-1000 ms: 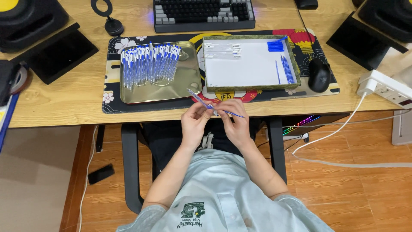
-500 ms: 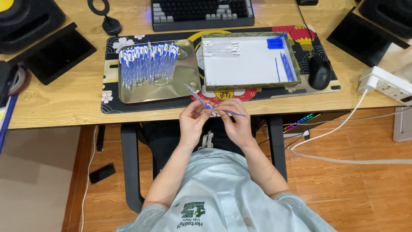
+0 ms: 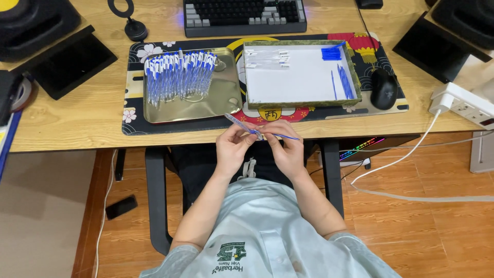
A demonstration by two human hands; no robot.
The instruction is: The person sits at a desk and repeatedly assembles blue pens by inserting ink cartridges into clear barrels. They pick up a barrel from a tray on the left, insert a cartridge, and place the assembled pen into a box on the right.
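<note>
Nearest to you, your two hands meet above your lap, just short of the counter (image 3: 67,128) edge, forearms angled inward from your sides. Your left hand (image 3: 232,146) has its fingers pinching a clear pen barrel (image 3: 241,124), tilted up to the left, probably so its open end faces the other hand. Your right hand (image 3: 286,149) pinches a thin blue refill (image 3: 284,136) near the barrel's end, the two parts roughly in line, as suits sliding one into the other.

Beyond, on a patterned desk mat (image 3: 135,67), a gold metal tray (image 3: 226,92) holds a row of assembled blue-and-white pens (image 3: 177,74), kept together on your left. Just beside it, a green-rimmed box (image 3: 301,103) with a white floor keeps loose blue refills (image 3: 343,82) and clear barrels (image 3: 266,57) apart. Farther off sit a black mouse (image 3: 383,88) and a keyboard (image 3: 244,15).
</note>
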